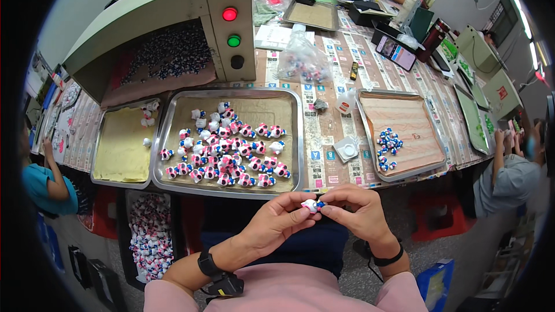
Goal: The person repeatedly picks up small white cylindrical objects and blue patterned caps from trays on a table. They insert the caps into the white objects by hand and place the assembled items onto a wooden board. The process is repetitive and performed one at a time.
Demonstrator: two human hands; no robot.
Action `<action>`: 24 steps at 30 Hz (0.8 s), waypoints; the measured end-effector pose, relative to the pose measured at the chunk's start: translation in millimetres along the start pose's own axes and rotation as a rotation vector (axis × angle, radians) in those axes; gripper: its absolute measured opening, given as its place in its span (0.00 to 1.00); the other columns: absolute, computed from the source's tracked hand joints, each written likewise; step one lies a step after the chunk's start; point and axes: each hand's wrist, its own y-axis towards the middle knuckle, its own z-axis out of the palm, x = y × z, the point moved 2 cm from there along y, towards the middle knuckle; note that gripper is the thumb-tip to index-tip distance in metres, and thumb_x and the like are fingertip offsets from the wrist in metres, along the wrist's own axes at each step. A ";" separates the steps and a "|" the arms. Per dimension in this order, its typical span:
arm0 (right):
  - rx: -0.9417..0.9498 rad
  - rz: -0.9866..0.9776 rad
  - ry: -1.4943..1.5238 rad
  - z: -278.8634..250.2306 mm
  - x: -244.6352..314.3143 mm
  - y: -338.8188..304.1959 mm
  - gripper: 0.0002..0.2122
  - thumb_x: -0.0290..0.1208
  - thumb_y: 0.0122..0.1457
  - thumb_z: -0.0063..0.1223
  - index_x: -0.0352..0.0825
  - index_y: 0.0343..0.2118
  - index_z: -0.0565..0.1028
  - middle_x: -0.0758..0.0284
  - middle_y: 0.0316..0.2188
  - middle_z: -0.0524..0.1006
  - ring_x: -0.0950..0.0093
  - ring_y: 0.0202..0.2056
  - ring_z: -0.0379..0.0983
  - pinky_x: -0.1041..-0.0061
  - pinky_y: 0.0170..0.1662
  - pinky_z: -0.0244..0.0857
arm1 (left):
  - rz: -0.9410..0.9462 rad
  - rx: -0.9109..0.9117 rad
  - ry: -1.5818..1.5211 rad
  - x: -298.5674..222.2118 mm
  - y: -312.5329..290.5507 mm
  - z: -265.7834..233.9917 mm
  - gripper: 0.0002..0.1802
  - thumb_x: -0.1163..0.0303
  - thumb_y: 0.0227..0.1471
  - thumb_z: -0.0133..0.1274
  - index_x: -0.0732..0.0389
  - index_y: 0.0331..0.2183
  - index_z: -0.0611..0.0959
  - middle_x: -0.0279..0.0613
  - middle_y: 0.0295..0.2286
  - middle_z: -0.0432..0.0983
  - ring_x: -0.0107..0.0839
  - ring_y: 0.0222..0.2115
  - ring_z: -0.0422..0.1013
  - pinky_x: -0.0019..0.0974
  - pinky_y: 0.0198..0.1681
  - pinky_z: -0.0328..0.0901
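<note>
Just beyond the table's near edge, over my lap, a small white, pink and blue toy figurine (310, 204) is pinched between my two hands. My left hand (272, 225) closes thumb and fingers on its white and pink head. The fingertips of my right hand (359, 214) grip the blue end. Ahead to the left, a metal tray (184, 107) carries many similar pink-eared figurines, some lying face down. To the right, another lined tray (413, 117) holds a cluster of small blue and white pieces (388, 141) along its left side.
A yellow-lined tray (118, 144) with a few white pieces is at left, above a black bin (151, 237) full of figurines. Behind stands an open-fronted machine (237, 0). A plastic bag (303, 60), bottle (346, 101), white square item (347, 149) and phone (396, 52) lie around. Other people sit nearby.
</note>
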 end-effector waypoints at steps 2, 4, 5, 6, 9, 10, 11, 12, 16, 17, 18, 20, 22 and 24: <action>0.018 -0.012 -0.006 2.2 2.7 0.2 0.10 0.21 0.50 0.62 0.31 0.37 0.80 0.64 0.34 0.78 0.80 0.31 0.74 0.84 0.34 0.69 | 0.006 -0.007 0.020 1.6 -0.9 -1.6 0.17 0.74 0.56 0.51 0.64 0.48 0.73 0.43 0.41 0.74 0.31 0.42 0.73 0.30 0.46 0.71; 0.039 -0.056 -0.074 1.7 4.6 1.2 0.09 0.21 0.49 0.63 0.31 0.36 0.80 0.64 0.32 0.79 0.79 0.31 0.75 0.83 0.33 0.68 | 0.011 -0.025 0.050 2.0 -1.8 -1.8 0.16 0.75 0.55 0.52 0.64 0.47 0.74 0.44 0.41 0.74 0.32 0.41 0.74 0.30 0.46 0.71; 0.049 -0.078 -0.108 1.3 4.9 1.8 0.09 0.20 0.49 0.63 0.31 0.35 0.80 0.64 0.31 0.79 0.79 0.31 0.75 0.83 0.33 0.68 | 0.014 -0.040 0.070 1.5 -2.5 -1.0 0.16 0.75 0.55 0.52 0.65 0.47 0.74 0.45 0.40 0.74 0.32 0.40 0.74 0.30 0.45 0.71; 0.050 -0.114 -0.124 1.7 5.2 2.6 0.09 0.20 0.49 0.63 0.31 0.35 0.80 0.64 0.30 0.79 0.79 0.30 0.75 0.83 0.32 0.68 | 0.017 -0.055 0.089 1.2 -2.8 -0.7 0.16 0.75 0.55 0.52 0.65 0.47 0.74 0.45 0.40 0.75 0.32 0.40 0.74 0.31 0.44 0.72; 0.039 -0.178 -0.177 1.7 5.9 1.4 0.09 0.20 0.48 0.63 0.31 0.34 0.81 0.64 0.29 0.79 0.78 0.30 0.75 0.82 0.32 0.68 | 0.047 -0.023 0.184 0.2 -0.5 -3.4 0.16 0.75 0.55 0.53 0.66 0.47 0.75 0.46 0.39 0.76 0.31 0.38 0.75 0.30 0.43 0.72; 0.042 -0.175 -0.187 3.0 4.4 2.0 0.09 0.19 0.48 0.63 0.31 0.34 0.81 0.64 0.30 0.79 0.78 0.30 0.75 0.83 0.32 0.68 | 0.040 -0.027 0.206 -1.6 -1.7 -3.5 0.16 0.75 0.55 0.53 0.66 0.47 0.75 0.46 0.39 0.76 0.31 0.37 0.75 0.30 0.42 0.72; 0.046 -0.173 -0.197 3.9 3.2 2.3 0.09 0.19 0.48 0.64 0.31 0.34 0.81 0.64 0.30 0.79 0.78 0.30 0.75 0.83 0.32 0.68 | 0.033 -0.031 0.228 -3.2 -2.3 -2.6 0.16 0.75 0.55 0.53 0.66 0.47 0.76 0.46 0.38 0.76 0.31 0.37 0.75 0.30 0.42 0.72; 0.038 -0.173 -0.196 3.3 3.0 1.9 0.09 0.19 0.47 0.64 0.31 0.33 0.81 0.64 0.30 0.79 0.78 0.29 0.75 0.83 0.32 0.68 | 0.027 -0.036 0.249 -4.6 -2.2 -1.5 0.17 0.75 0.55 0.53 0.66 0.47 0.76 0.46 0.38 0.77 0.30 0.37 0.76 0.30 0.42 0.72; 0.067 -0.123 -0.108 9.7 1.9 5.6 0.09 0.19 0.47 0.63 0.31 0.34 0.81 0.63 0.31 0.79 0.79 0.30 0.75 0.83 0.32 0.68 | 0.042 -0.052 0.290 -14.8 -8.6 -0.6 0.16 0.72 0.54 0.55 0.67 0.45 0.77 0.40 0.35 0.77 0.25 0.34 0.74 0.26 0.37 0.70; 0.068 -0.133 -0.127 11.1 7.6 6.9 0.10 0.19 0.47 0.63 0.32 0.35 0.80 0.63 0.32 0.79 0.78 0.31 0.75 0.83 0.32 0.68 | 0.095 -0.034 0.358 -20.6 -8.6 0.4 0.16 0.71 0.54 0.55 0.66 0.45 0.77 0.39 0.34 0.77 0.24 0.34 0.74 0.26 0.37 0.70; 0.071 -0.142 -0.146 13.3 13.0 8.3 0.11 0.19 0.47 0.63 0.32 0.36 0.80 0.63 0.34 0.78 0.78 0.32 0.75 0.83 0.33 0.68 | 0.147 -0.018 0.426 -27.7 -10.6 -0.5 0.16 0.71 0.55 0.55 0.66 0.45 0.77 0.38 0.34 0.77 0.23 0.34 0.74 0.25 0.36 0.69; -0.029 -0.199 -0.268 13.8 19.0 7.7 0.13 0.18 0.46 0.63 0.33 0.37 0.80 0.63 0.36 0.78 0.77 0.34 0.74 0.83 0.34 0.68 | 0.386 -0.093 0.660 -45.6 -11.7 -9.3 0.14 0.70 0.53 0.57 0.63 0.42 0.79 0.36 0.35 0.76 0.24 0.36 0.72 0.27 0.40 0.67; -0.087 -0.227 -0.251 9.9 15.2 8.6 0.12 0.19 0.46 0.63 0.32 0.37 0.80 0.63 0.36 0.78 0.77 0.33 0.74 0.82 0.34 0.67 | 0.773 -0.340 1.428 -83.5 -22.0 -13.2 0.13 0.70 0.47 0.61 0.61 0.38 0.82 0.38 0.34 0.77 0.32 0.36 0.70 0.33 0.41 0.64; -0.057 -0.240 -0.272 4.5 12.3 8.5 0.11 0.19 0.47 0.61 0.32 0.36 0.80 0.63 0.36 0.78 0.78 0.32 0.74 0.82 0.33 0.67 | 0.980 -0.503 1.673 -108.5 -24.1 -35.3 0.14 0.70 0.41 0.63 0.60 0.34 0.82 0.40 0.32 0.76 0.39 0.37 0.68 0.39 0.43 0.61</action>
